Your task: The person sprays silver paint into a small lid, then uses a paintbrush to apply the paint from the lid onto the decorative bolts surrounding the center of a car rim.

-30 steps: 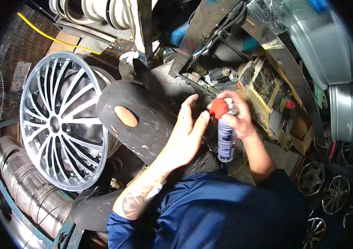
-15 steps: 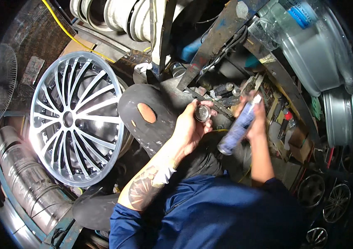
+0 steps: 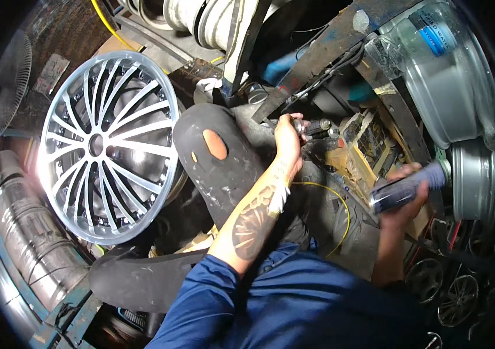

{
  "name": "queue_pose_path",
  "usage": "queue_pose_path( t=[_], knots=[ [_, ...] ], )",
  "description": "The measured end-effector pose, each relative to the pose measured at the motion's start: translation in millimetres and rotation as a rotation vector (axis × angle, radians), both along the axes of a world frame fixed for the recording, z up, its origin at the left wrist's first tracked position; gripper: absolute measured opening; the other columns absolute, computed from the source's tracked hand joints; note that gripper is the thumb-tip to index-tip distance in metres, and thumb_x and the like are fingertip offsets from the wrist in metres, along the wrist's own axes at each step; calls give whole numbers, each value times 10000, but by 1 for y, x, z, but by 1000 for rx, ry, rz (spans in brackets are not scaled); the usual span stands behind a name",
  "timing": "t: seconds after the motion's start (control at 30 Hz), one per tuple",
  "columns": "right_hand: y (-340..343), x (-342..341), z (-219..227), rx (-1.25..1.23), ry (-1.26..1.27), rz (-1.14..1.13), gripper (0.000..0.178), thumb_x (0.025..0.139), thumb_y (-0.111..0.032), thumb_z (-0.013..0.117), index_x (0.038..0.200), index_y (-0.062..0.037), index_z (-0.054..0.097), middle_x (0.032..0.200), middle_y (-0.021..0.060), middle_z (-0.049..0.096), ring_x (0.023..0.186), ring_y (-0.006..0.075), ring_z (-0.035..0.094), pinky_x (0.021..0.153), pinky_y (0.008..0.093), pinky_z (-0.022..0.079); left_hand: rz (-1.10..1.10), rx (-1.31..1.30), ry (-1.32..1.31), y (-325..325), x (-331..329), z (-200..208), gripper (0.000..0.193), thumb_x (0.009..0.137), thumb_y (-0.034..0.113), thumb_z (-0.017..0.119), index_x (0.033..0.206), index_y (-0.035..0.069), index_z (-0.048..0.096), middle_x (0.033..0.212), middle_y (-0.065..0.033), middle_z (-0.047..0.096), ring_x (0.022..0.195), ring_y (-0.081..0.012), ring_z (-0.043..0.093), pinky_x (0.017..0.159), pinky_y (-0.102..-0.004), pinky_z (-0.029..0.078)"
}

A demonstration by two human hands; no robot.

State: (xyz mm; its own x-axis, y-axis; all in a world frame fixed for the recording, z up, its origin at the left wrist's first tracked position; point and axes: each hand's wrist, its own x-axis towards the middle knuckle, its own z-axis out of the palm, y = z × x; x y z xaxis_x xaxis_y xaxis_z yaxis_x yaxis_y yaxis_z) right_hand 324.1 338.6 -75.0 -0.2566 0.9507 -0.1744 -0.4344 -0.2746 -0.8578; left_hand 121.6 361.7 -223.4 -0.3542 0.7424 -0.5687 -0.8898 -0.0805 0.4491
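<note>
In my right hand [image 3: 403, 210] I grip a spray can [image 3: 410, 187] with a blue-purple label, slightly blurred and tilted with its top toward the right. My left hand [image 3: 287, 142] is stretched forward past my knee, fingers closed around a small round metal cap [image 3: 298, 125], mostly hidden by them. Just beyond that hand lie dark cylindrical tools [image 3: 320, 129] on the cluttered floor. To my left stands a multi-spoke alloy wheel [image 3: 107, 145] with bright machined spokes and dark gaps; neither hand touches it.
Silver wheel barrels [image 3: 442, 99] are stacked at the right, with a plastic water bottle [image 3: 433, 32] on top. A metal frame beam [image 3: 311, 55] crosses the far middle. A yellow hose [image 3: 347, 218] curves over the floor. A fan [image 3: 6, 93] stands far left, above a metal cylinder [image 3: 32, 227].
My right hand has swung the spray can right and nearer to me, tilting it flatter. My left hand has reached forward and right with the cap. The view has shifted slightly.
</note>
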Motion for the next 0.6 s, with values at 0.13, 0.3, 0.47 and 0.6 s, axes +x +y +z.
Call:
queue_pose_path(
  t=[0.13, 0.3, 0.47, 0.6],
  knots=[
    [-39, -8, -1, 186, -545, 935, 282, 819, -243, 716, 990, -63, 584, 904, 113, 652, 828, 197, 640, 781, 354, 534, -74, 48, -31, 3, 0, -3, 323, 961, 299, 374, 977, 70, 602, 779, -75, 656, 510, -121, 478, 510, -259, 413],
    [-42, -41, 9, 313, -4, 303, 476, 736, -233, 792, 1115, -80, 548, 846, 79, 649, 833, 180, 625, 798, 323, 485, 98, 29, 137, -2, -9, -6, 308, 952, 303, 403, 967, 78, 612, 774, -81, 677, 579, -145, 537, 563, -281, 418],
    [-32, -76, 37, 368, -219, 752, 474, 756, -285, 774, 1099, -39, 558, 882, 86, 671, 824, 188, 650, 775, 325, 516, 122, 15, 261, -2, -7, -8, 321, 946, 271, 391, 953, 51, 625, 785, -91, 674, 617, -151, 565, 569, -285, 429],
    [-27, -62, 42, 556, -431, 1001, 425, 789, -343, 748, 1040, -31, 605, 906, 98, 689, 843, 193, 663, 783, 333, 532, 133, -32, 267, -1, -2, -9, 289, 974, 235, 384, 986, 41, 598, 760, -77, 624, 563, -143, 525, 516, -285, 424]
  ],
)
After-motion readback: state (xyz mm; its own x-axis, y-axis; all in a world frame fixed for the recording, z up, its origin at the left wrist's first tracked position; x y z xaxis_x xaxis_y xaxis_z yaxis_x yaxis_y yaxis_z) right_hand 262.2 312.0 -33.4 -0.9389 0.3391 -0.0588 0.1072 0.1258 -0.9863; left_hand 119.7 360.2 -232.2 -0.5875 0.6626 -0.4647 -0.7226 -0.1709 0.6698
